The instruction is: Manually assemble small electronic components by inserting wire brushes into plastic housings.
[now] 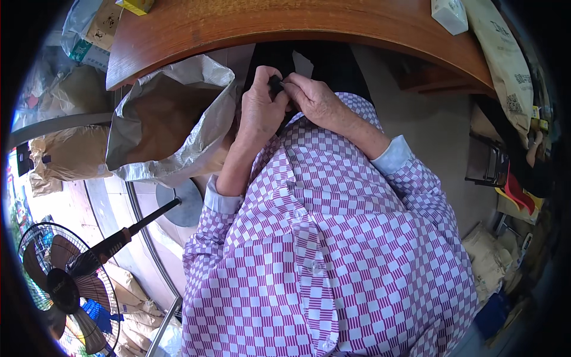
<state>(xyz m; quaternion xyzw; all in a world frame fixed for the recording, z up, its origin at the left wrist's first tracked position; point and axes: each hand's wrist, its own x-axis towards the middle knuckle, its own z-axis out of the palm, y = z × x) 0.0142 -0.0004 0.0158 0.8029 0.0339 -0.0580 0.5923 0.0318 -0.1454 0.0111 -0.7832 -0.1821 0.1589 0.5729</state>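
1 small compact black object (275, 87), material unclear; located between left hand (262, 107) and right hand (312, 98), near the brown wooden surface (267, 22). Left hand: clasping it. Right hand: fingers pinched at its right side. Presumably light, fairly stiff; best held by the edges.

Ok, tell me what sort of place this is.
Probably a small workshop or packing room, though I can't be sure: there's a wooden table, a large open sack beside the person, and bulky brown bags or bundles on the left.
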